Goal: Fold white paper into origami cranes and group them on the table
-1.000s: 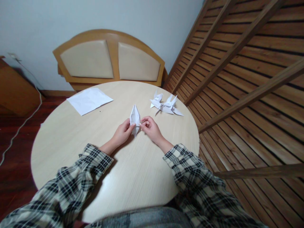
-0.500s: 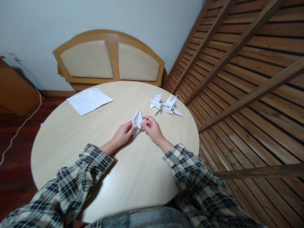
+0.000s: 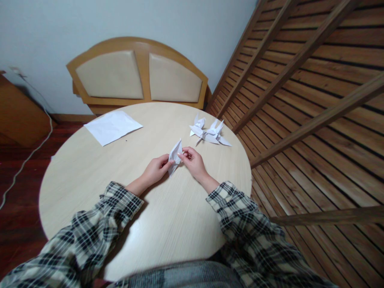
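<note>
A folded piece of white paper [image 3: 175,154], long and pointed at its top and bottom, is held upright a little above the middle of the table. My left hand [image 3: 156,169] pinches its lower left side between thumb and fingers. On the other side, my right hand [image 3: 194,162] grips the right edge, its thumb lying on the near face and its fingers curled behind. Several folded paper cranes [image 3: 210,134] lie bunched together on the table, beyond my right hand and to its right.
The round pale table [image 3: 90,180] fills the middle. Flat white paper [image 3: 114,127] lies at its far left. A padded headboard [image 3: 136,72] stands behind it, against the wall. Slatted wood [image 3: 300,120] slopes along the right. At the left, a white cable [image 3: 33,154] trails down to the floor.
The folded paper has tilted slightly, its top tip shifting to the right. My right thumb now lies further over its face. The sheets and the cranes stay put.
</note>
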A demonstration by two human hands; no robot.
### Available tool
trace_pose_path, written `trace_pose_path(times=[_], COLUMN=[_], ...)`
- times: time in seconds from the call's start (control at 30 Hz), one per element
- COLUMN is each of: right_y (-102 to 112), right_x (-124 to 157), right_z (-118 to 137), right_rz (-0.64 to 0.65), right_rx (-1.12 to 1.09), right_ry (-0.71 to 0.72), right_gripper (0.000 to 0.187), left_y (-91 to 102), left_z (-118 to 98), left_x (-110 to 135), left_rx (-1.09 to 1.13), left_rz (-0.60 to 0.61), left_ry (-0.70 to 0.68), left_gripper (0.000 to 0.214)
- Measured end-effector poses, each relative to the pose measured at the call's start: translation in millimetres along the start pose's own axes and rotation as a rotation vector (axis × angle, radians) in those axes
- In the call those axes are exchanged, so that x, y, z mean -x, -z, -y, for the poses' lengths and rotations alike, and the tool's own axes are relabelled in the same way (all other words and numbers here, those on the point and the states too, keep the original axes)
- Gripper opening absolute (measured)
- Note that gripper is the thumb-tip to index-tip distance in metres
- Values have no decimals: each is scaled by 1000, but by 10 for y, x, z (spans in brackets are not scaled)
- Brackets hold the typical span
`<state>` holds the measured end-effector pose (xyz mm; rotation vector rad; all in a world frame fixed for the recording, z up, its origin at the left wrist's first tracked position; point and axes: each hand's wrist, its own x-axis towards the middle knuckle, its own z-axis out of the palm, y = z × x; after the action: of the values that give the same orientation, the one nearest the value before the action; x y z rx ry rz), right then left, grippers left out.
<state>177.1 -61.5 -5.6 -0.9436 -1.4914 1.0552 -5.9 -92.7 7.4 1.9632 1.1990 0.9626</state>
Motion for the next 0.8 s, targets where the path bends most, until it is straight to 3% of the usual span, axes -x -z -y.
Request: trace_pose_path(times=[0.4, 0.57, 0.8], right_y=[48, 42, 40], right_x=[39, 62, 81], right_z=[149, 129, 132], right_rz=[-89, -55, 59], right_rx=[208, 237, 296], right_ry=[198, 239, 400], right_gripper=[14, 2, 21], left_y=[-8, -17, -54], left_z=[-24, 14, 138], left_x=[-12, -28, -57], left_rx=[65, 129, 249], left_rz=[-27, -70, -161], left_ry=[0, 21, 69], left_gripper=[27, 26, 26])
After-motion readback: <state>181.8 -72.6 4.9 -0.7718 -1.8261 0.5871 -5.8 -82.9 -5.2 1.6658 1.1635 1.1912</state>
